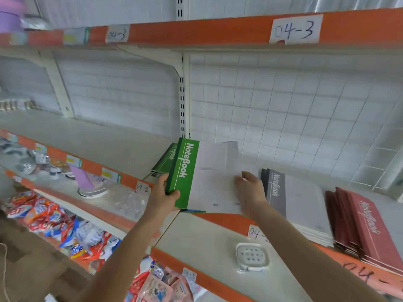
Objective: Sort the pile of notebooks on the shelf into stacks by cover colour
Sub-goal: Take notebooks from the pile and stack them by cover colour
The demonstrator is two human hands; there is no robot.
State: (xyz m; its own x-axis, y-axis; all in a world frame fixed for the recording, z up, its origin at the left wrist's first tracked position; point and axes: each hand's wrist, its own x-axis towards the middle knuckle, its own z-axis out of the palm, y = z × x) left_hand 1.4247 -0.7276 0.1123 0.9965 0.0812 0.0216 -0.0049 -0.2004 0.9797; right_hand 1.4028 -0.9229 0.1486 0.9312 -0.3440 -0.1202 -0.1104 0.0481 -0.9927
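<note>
Pointing away lengthwise: green notebook (185,173).

Both bare forearms reach up and forward, side by side. The left hand (163,194) grips the green notebook (185,175) at its spine, thumb on top. The right hand (250,190) rests palm-down on its pale cover, fingers relaxed.

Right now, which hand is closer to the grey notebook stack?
Right. The right hand lies just left of the grey stack; the left hand grips the green notebook, farther left.
</note>
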